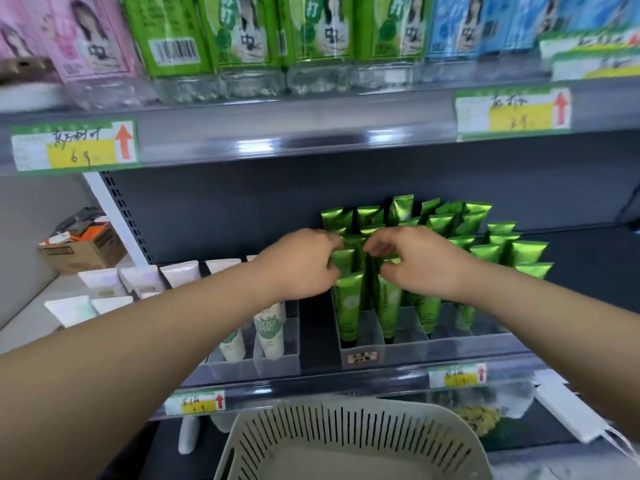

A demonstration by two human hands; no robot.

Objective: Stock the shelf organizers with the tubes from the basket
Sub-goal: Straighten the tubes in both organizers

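Grip, left hand point(301, 265): fingers curled in, pinching the crimped top of one of the green tubes point(347, 306) at the left front of the clear organizer point(408, 344). Grip, right hand point(412, 261): thumb and fingertips pinched on the top of a neighbouring green tube, one slot further right in the same organizer. The knuckles partly hide the exact contact.

Left of the organizer, across a bare strip of shelf: white tubes point(270, 330) standing in their own clear tray.

Organizer itself: green tubes upright, caps down, rows packed toward its back and right.

Below and in front of the organizer: slotted basket point(346, 441), no tubes showing in the part in view.

Step, as I read it: seating and squaring up green tubes in the front-left slots. Stocking looks close to done.

Next move calls for pressing each tube down until its cap meets the organizer floor and letting go without tipping the neighbours. Then look into the basket for leftovers.
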